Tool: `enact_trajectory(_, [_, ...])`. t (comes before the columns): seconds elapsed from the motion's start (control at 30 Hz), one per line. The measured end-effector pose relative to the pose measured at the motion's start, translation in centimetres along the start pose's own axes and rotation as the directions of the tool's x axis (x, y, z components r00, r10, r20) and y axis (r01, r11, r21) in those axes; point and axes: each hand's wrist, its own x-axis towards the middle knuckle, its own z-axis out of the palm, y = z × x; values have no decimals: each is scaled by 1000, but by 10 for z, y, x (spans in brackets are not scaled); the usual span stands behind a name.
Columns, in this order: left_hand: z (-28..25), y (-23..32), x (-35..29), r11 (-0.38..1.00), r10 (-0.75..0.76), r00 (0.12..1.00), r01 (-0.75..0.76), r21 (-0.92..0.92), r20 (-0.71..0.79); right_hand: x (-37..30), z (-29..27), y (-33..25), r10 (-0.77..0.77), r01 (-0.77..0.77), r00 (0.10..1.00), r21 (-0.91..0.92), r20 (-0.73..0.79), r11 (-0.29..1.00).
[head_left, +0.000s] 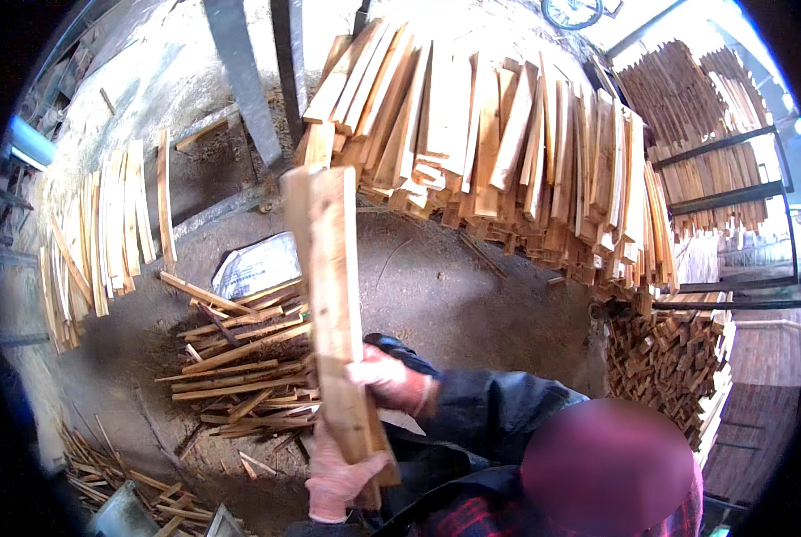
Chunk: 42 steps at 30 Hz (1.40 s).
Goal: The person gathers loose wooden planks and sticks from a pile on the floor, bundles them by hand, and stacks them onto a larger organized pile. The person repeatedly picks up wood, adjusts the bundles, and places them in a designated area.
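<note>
Upright in front of me stand long pale wooden boards [336,286], at least two held together, their upper ends rising toward the big stack. My left hand [342,474] is closed round their lower end, the thumb lying across the face. Higher up, my right hand [391,380] grips the right edge, its dark sleeve running off to the right. Behind the lower part of the boards lies a loose heap of thin wooden strips [239,371], partly hidden by them. A white printed sack [257,266] lies at the heap's far side.
A large stack of boards [508,152] fills the far middle and right. More boards [105,233] lie in a row at left, beside a metal frame [244,80]. Stacked wood pieces [664,367] stand at right near dark metal bars [723,192]. Scrap strips [163,501] lie near left.
</note>
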Motion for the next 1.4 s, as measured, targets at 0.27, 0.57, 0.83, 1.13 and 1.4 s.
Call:
enact_trajectory(0.27, [75, 107, 30, 955, 298, 942, -294, -48, 152, -22, -48, -280, -656, 463, 728, -564, -197, 684])
enact_trajectory(0.57, [-31, -13, -45, 985, -21, 967, -23, -171, -252, 24, -69, -195, -240, -206, 912, -879, -332, 431])
enact_trajectory(0.83, [-185, -158, -138, 703, -431, 785, -17, -711, -445, 132, 152, 211, 529, -200, 836, -979, -145, 48])
enact_trajectory(1.13, [-347, -275, -287, 265, -704, 570, -342, -901, -423, 185, 350, 442, 743, -115, 644, -984, -179, -136])
enact_trajectory(1.4, [-439, -299, -325, 268, -745, 528, -324, -907, -408, 223, 472, 534, 828, -85, 543, -990, -137, -108])
